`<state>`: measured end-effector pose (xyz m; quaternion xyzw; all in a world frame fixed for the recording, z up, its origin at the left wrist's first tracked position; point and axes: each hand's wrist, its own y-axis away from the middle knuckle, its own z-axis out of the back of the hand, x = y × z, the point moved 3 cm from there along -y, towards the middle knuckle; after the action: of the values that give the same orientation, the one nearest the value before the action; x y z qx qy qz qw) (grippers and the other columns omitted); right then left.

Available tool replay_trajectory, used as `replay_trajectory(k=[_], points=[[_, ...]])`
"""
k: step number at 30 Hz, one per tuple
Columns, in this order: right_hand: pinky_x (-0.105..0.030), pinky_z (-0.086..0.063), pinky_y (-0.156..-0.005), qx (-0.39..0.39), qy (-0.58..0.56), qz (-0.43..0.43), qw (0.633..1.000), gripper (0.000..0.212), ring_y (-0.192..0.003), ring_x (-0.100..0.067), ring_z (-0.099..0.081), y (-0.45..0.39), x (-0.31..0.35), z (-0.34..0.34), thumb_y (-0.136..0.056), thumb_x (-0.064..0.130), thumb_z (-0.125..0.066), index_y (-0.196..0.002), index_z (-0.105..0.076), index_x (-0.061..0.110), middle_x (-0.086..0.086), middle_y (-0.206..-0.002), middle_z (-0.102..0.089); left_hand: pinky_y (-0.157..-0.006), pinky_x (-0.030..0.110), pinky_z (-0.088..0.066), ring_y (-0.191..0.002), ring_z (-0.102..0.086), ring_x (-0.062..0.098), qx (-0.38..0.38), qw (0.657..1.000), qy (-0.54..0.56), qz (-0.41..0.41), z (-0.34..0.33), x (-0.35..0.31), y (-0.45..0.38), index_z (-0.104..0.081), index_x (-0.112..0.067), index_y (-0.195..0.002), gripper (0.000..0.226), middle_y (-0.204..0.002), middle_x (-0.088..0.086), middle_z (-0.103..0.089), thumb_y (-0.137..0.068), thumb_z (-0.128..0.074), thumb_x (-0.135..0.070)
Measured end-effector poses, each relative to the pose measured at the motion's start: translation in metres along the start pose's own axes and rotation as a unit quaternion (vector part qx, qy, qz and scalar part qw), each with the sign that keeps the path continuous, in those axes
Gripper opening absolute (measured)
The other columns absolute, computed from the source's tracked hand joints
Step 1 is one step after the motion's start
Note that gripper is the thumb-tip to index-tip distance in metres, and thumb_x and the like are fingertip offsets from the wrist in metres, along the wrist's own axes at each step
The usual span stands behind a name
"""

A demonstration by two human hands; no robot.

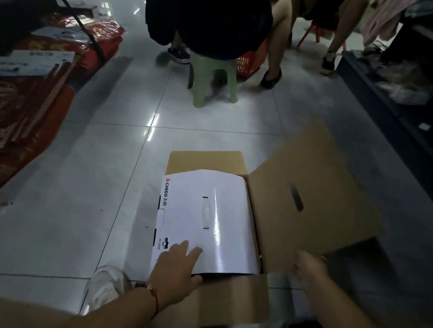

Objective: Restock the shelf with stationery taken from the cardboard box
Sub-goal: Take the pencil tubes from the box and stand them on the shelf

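Observation:
A cardboard box (229, 303) stands on the tiled floor just in front of me. Its white glossy left flap (209, 217), printed with a red and black logo, lies over the opening. My left hand (178, 264) grips that flap's near edge, fingers on top and thumb under it. The brown right flap (313, 202) with a slot handle is raised outward, and my right hand (309, 266) holds its lower edge. The box's contents are hidden under the white flap.
Two people sit ahead, one on a green plastic stool (214, 82), with a red basket (251, 60) beside it. Red packaged goods and flat white packs (30, 61) lie on the floor at left. Dark low shelving (409, 118) runs along the right.

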<state>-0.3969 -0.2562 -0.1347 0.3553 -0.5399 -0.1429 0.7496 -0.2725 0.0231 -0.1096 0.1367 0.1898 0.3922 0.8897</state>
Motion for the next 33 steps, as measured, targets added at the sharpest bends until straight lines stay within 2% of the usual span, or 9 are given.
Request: replay_trajectory(k=[5, 8, 10, 13, 20, 25, 28, 30, 33], points=[[-0.04, -0.047, -0.069, -0.012, -0.037, -0.082, 0.996, 0.025, -0.087, -0.03, -0.054, -0.013, -0.009, 0.013, -0.101, 0.013, -0.041, -0.123, -0.053, 0.008, -0.011, -0.111, -0.055, -0.114, 0.056, -0.02, -0.148, 0.001, 0.042, 0.048, 0.992, -0.036, 0.11, -0.035, 0.032, -0.011, 0.004, -0.03, -0.155, 0.088, -0.162, 0.014, 0.014, -0.091, -0.05, -0.06], [-0.045, -0.047, -0.097, -0.059, 0.081, -0.013, 0.995, 0.033, -0.113, -0.036, -0.054, -0.02, -0.012, 0.014, -0.099, 0.015, -0.049, -0.129, -0.049, 0.001, -0.016, -0.129, -0.054, -0.111, 0.06, -0.024, -0.146, -0.005, 0.048, 0.078, 0.979, 0.012, 0.187, -0.046, 0.046, -0.015, 0.016, -0.034, -0.152, 0.103, -0.16, 0.015, 0.022, -0.086, -0.056, -0.064], [-0.042, -0.043, -0.098, -0.123, 0.212, 0.105, 0.964, 0.048, -0.121, -0.042, -0.05, -0.016, -0.01, 0.01, -0.093, 0.009, -0.056, -0.137, -0.042, -0.004, -0.025, -0.14, -0.044, -0.107, 0.054, -0.034, -0.14, -0.025, 0.046, 0.086, 0.965, 0.064, 0.241, -0.052, 0.058, -0.018, 0.021, -0.031, -0.151, 0.113, -0.159, 0.021, 0.009, -0.082, -0.062, -0.064], [-0.042, -0.043, -0.095, -0.053, 0.364, 0.239, 0.899, 0.056, -0.118, -0.04, -0.049, -0.002, -0.013, -0.022, -0.089, 0.012, -0.062, -0.139, -0.04, -0.001, -0.023, -0.137, -0.045, -0.099, 0.039, -0.044, -0.126, -0.047, 0.035, 0.073, 0.955, 0.166, 0.234, -0.056, 0.068, -0.023, 0.021, -0.025, -0.151, 0.121, -0.148, 0.019, -0.024, -0.079, -0.069, -0.06], [-0.035, -0.045, -0.091, 0.105, 0.492, 0.17, 0.848, 0.03, -0.11, -0.033, -0.055, -0.025, -0.052, -0.042, -0.092, 0.017, -0.059, -0.117, -0.053, 0.003, -0.016, -0.118, -0.056, -0.094, 0.032, -0.047, -0.122, -0.05, 0.026, 0.034, 0.969, 0.152, 0.19, -0.058, 0.07, -0.03, 0.02, -0.023, -0.153, 0.112, -0.147, 0.013, -0.029, -0.085, -0.059, -0.063], [-0.038, -0.041, -0.101, 0.088, 0.49, 0.201, 0.844, 0.046, -0.125, -0.031, -0.049, -0.044, -0.053, -0.037, -0.1, 0.02, -0.049, -0.142, -0.041, 0.003, -0.016, -0.14, -0.049, -0.095, 0.035, -0.047, -0.126, -0.05, 0.029, -0.027, 0.977, 0.156, 0.146, -0.043, 0.071, -0.049, 0.007, -0.027, -0.156, 0.088, -0.155, 0.011, -0.028, -0.094, -0.045, -0.06], [-0.04, -0.05, -0.086, 0.052, 0.477, 0.22, 0.849, 0.019, -0.102, -0.032, -0.061, -0.055, -0.049, -0.039, -0.098, 0.021, -0.051, -0.11, -0.06, 0.011, -0.015, -0.112, -0.063, -0.098, 0.036, -0.047, -0.129, -0.05, 0.026, -0.047, 0.975, 0.173, 0.131, -0.041, 0.076, -0.058, 0.004, -0.031, -0.156, 0.076, -0.159, 0.006, -0.028, -0.099, -0.04, -0.054], [-0.033, -0.047, -0.072, 0.032, 0.506, 0.236, 0.829, 0.014, -0.086, -0.031, -0.063, -0.061, -0.045, -0.039, -0.097, 0.021, -0.052, -0.094, -0.061, 0.012, -0.014, -0.097, -0.066, -0.09, 0.035, -0.052, -0.112, -0.061, 0.024, -0.086, 0.974, 0.171, 0.12, -0.038, 0.076, -0.061, -0.004, -0.032, -0.156, 0.066, -0.143, 0.005, -0.05, -0.102, -0.042, -0.039], [-0.028, -0.04, -0.069, 0.01, 0.55, 0.248, 0.797, 0.017, -0.09, -0.033, -0.064, -0.072, -0.037, -0.04, -0.096, 0.018, -0.053, -0.095, -0.064, 0.005, -0.015, -0.097, -0.066, -0.068, 0.03, -0.045, -0.086, -0.067, 0.032, -0.185, 0.948, 0.208, 0.154, -0.03, 0.082, -0.06, -0.058, -0.007, -0.126, 0.03, -0.095, 0.012, -0.069, -0.102, -0.044, -0.018]])
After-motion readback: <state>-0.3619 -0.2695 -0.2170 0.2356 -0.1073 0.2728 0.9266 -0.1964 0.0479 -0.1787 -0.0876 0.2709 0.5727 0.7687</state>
